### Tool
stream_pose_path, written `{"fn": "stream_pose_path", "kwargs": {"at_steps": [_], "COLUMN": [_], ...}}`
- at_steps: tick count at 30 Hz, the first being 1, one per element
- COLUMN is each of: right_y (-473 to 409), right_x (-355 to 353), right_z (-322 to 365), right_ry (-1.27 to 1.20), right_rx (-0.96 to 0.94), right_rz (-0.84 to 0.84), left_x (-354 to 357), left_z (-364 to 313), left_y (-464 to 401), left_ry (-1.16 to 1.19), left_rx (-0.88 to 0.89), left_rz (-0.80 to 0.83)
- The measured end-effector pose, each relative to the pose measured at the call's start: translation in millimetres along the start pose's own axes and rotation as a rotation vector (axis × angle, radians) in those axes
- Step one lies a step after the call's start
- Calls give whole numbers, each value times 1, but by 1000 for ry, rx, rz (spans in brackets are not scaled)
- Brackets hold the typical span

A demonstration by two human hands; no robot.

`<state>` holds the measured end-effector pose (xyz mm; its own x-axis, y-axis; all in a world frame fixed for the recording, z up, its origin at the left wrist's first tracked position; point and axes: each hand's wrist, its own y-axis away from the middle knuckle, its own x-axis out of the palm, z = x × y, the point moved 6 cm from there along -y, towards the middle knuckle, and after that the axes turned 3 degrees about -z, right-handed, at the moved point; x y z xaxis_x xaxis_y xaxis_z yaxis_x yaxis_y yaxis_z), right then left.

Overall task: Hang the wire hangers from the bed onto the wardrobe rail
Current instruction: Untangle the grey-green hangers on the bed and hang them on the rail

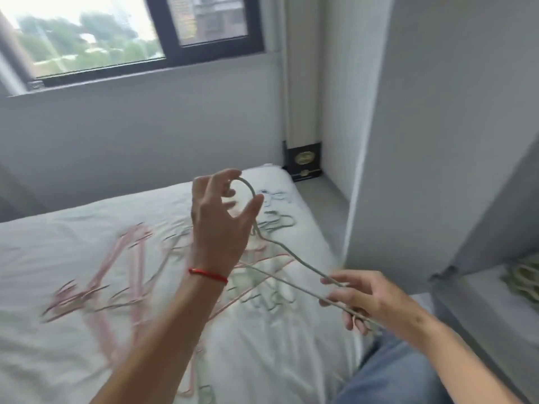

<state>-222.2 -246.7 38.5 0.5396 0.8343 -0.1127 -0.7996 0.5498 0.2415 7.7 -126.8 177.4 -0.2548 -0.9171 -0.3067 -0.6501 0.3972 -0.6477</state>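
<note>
Overhead, both hands (pixel 218 217) (pixel 358 295) hold one pale wire hanger (pixel 291 255); no writing legible.

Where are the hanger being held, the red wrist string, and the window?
held hanger (pixel 287 252), head view, on its wire neck between the hands.
red wrist string (pixel 207 274), head view, on its middle across the wrist.
window (pixel 204 58), head view, on its dark lower frame.

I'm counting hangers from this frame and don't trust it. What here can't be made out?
- Hangers on the bed, head view: motion blur smears them together, so no count.
- Wardrobe rail: out of frame, cut off past the white panel.
- Pale bundle: cropped by the right edge, unidentifiable.
</note>
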Motion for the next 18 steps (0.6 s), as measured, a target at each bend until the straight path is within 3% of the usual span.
{"fn": "stream_pose_path", "kwargs": {"at_steps": [12, 18], "right_y": [244, 350], "right_x": [-251, -322], "right_z": [-90, -116], "right_ry": [-120, -118], "right_rx": [255, 362], "right_rz": [-682, -1159], "left_x": [300, 371], "left_z": [-203, -303], "left_y": [121, 145], "left_ry": [224, 276], "left_rx": [242, 393], "left_rz": [777, 895]}}
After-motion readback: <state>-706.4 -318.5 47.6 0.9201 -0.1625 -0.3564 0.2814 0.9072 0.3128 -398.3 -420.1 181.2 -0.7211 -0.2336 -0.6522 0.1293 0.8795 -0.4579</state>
